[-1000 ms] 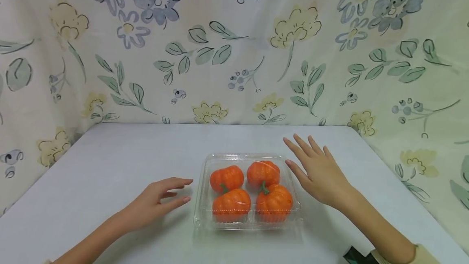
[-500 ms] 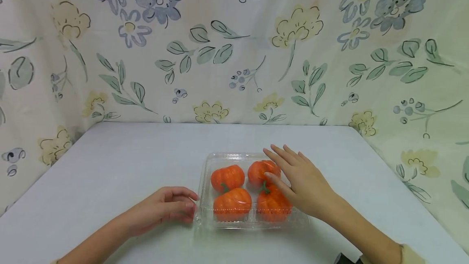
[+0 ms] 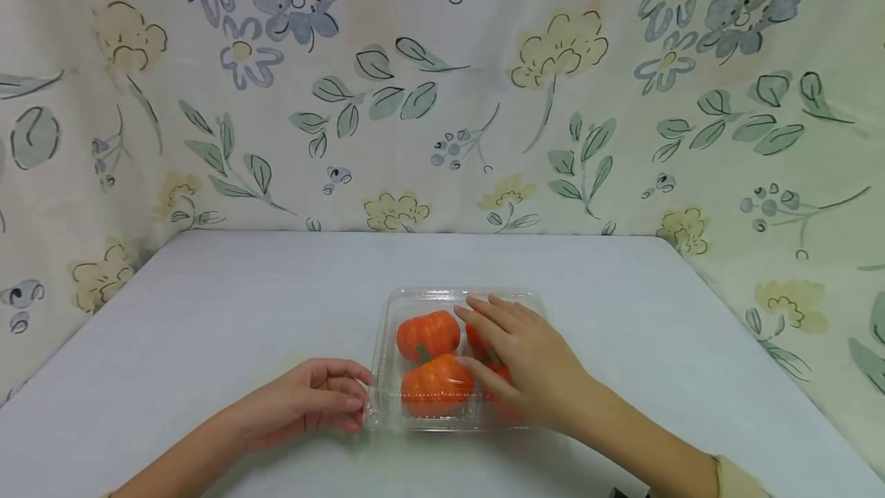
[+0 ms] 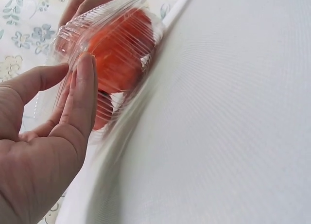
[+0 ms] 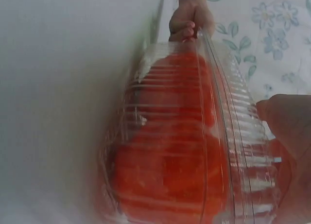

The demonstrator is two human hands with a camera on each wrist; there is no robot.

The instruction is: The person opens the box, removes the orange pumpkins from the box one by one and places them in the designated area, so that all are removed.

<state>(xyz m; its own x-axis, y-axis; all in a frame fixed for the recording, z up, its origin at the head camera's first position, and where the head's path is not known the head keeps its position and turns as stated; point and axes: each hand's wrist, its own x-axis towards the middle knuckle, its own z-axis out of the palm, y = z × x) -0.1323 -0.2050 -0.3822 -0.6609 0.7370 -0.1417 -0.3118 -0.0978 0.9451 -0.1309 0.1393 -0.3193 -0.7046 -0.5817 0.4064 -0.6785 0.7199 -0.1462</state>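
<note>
The right hand (image 3: 528, 363), fingers straight and free, is over the right half of one clear, ridged plastic box (image 3: 429, 295) below the frame's centre; the left hand (image 3: 304, 406) bends its fingers at the box's left edge, any grip unclear. Four ribbed orange pumpkins (image 3: 437, 386) sit inside, two by two. White worktop (image 3: 276, 283) spreads widely either side, its straight far edge mid-frame.
</note>
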